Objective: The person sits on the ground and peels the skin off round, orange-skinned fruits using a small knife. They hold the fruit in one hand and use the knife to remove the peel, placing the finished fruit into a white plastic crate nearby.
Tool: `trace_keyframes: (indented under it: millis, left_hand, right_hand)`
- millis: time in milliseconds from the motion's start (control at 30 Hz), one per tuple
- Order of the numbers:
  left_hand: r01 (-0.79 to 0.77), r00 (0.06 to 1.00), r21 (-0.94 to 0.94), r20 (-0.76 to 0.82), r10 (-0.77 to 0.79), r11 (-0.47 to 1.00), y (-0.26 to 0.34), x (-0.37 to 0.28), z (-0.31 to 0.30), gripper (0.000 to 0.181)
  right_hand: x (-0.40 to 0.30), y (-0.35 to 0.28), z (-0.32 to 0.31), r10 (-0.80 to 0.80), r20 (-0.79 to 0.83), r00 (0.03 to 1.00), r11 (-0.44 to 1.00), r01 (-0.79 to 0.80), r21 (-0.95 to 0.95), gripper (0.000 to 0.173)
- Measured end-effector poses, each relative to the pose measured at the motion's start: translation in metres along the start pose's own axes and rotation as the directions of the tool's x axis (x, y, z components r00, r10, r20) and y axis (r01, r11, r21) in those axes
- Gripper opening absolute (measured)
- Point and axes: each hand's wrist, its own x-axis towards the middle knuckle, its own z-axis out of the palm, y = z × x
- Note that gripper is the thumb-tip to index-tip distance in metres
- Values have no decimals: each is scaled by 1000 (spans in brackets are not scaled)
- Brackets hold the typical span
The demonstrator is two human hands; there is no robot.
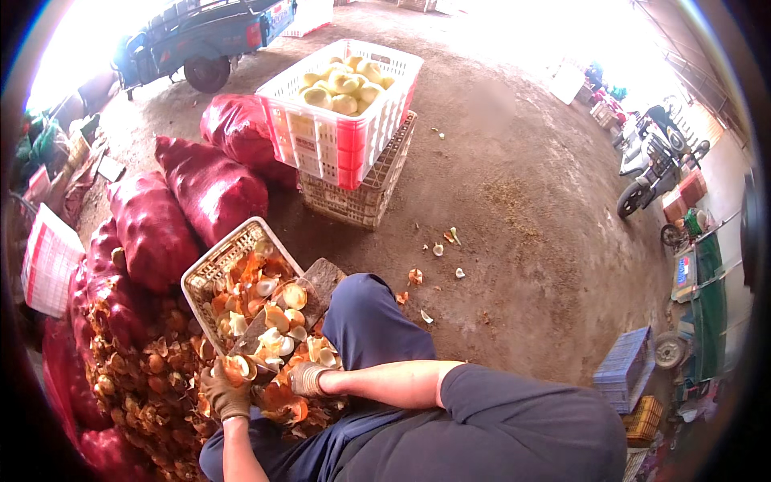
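My gloved left hand (226, 390) grips a partly peeled onion (239, 368) above the near edge of a plastic crate (196, 301). My gloved right hand (308, 379) is just to the right, its fingers curled over loose onion skins (283, 400); whether it holds a tool is hidden. A wooden board (326, 278) lies across the crate's right side. Cut onion pieces (277, 319) and peelings rest on the board and around it. Inside the crate are more orange-brown skins (250, 268) and pale layers. Unpeeled onions (156, 364) are heaped to the left of my left hand.
Full red mesh sacks (208, 181) stand beyond the heap. Ahead, a white and red crate (319, 138) of peeled onions sits on a dirty crate (343, 202). A blue cargo tricycle (205, 42), a motorcycle (653, 156) and a blue crate (623, 367) stand farther out.
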Motion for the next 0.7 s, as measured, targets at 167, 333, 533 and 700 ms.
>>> trace_keyframes:
  millis: [167,333,533,700]
  left_hand:
    - [-189,981,17,-33,189,982,-29,-13,26,83]
    - [-75,976,-295,173,130,952,6,-12,-43,64]
    - [-39,971,-229,221,91,973,-42,6,-22,78]
    - [252,911,-423,407,-66,870,-37,-5,-11,82]
  right_hand:
    - [-5,0,-16,77,-77,994,993,-69,99,19]
    - [10,10,26,186,-155,970,799,-57,598,29]
    - [26,9,40,196,26,980,829,-180,529,35]
    - [3,-3,-20,358,126,925,688,-353,634,31]
